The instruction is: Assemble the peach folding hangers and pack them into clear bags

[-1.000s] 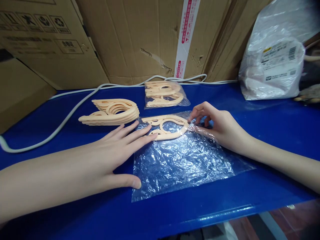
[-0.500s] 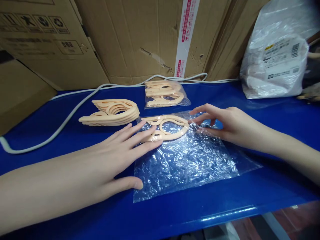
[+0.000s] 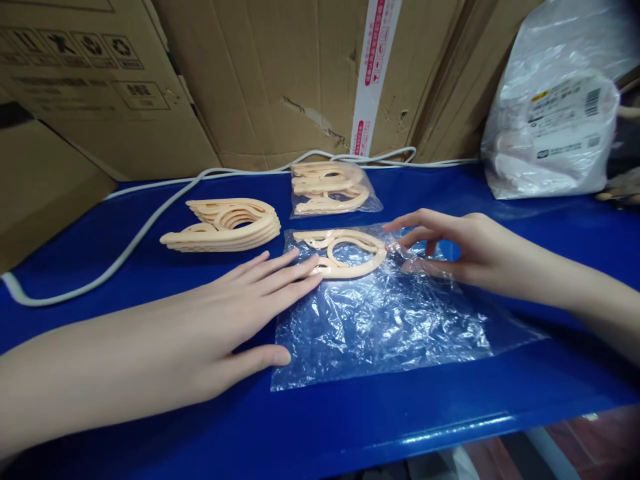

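Head view, one frame.

Left hand: laid flat, palm down, on the blue worktop. Fingers straight and slightly spread, gripping nothing. The fingertips rest on the left end of the flat peach plastic cut-out piece. The thumb tip touches the near left edge of the clear crinkled plastic bag.

Right hand: comes in from the right, raised a little off the worktop. Thumb and curled fingers are drawn together on a bunched fold of the bag's film, just beside the right end of the peach piece. The index finger is stretched out above that fold.

Peach piece: lies flat at the far end of the clear bag, between the two hands. It appears to sit under the film. Cannot tell whether it is fully inside.

Clear bag: spread flat on the worktop, its near edge close to the worktop's front edge.

Surroundings:
- stack of peach plastic cut-out pieces, left of the bag and apart from it
- small sealed clear packet of peach pieces, just behind the bag
- white cable running along the back of the worktop
- brown cardboard boxes standing behind
- white plastic sack with a barcode label at the far right
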`<state>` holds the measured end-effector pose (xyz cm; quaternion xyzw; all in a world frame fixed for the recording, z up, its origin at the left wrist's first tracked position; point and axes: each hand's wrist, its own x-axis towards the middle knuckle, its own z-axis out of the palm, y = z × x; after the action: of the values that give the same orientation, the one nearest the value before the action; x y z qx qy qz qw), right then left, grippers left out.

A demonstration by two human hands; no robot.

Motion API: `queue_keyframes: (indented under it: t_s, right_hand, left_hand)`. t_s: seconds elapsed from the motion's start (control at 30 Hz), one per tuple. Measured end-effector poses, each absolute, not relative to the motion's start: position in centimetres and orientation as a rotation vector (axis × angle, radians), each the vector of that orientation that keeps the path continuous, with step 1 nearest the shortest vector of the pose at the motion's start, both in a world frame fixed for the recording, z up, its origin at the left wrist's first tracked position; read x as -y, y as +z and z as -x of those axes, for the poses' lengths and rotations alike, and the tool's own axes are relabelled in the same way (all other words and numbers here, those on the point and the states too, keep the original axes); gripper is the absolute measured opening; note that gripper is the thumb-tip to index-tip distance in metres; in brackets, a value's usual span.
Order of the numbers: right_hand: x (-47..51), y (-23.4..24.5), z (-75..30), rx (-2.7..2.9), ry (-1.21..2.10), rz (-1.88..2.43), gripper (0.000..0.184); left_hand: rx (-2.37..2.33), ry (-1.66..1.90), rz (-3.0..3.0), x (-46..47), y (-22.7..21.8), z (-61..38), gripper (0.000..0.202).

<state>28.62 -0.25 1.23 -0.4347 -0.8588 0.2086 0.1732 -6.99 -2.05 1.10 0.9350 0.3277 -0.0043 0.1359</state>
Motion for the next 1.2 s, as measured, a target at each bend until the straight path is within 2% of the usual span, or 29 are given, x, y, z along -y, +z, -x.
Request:
queue_keyframes:
  t_s: [0.4,0.57,0.77,0.8,0.87,0.97,1.2]
  right_hand:
    - [0.1,1.7,-28.9,2.504,0.657,1.184,0.051]
    - [0.0,1.6,-29.4,2.531,0.584,1.190,0.050]
    - [-0.3,1.8,-30.6,2.567,0.440,1.227,0.045]
    - [-0.3,1.9,-30.8,2.569,0.381,1.255,0.043]
    - [-0.3,2.2,-30.9,2.574,0.275,1.306,0.041]
    - [-0.2,2.6,-30.8,2.567,0.173,1.339,0.040]
    - [-0.2,2.7,-30.7,2.578,0.100,1.361,0.036]
  left_hand:
    - [-0.971,-0.083,-2.688,1.5,1.5,7.1,0.083]
    - [-1.019,-0.053,-2.644,1.5,1.8,6.7,0.080]
    - [-1.134,0.235,-2.755,0.0,4.1,7.8,0.073]
    - [-1.148,0.309,-2.772,-0.8,4.5,8.5,0.074]
    - [-1.194,0.419,-2.792,-2.7,4.9,10.2,0.089]
    - [-1.449,0.332,-2.706,-5.1,5.0,12.4,0.103]
    - [-1.730,0.170,-2.464,-6.0,4.9,12.4,0.084]
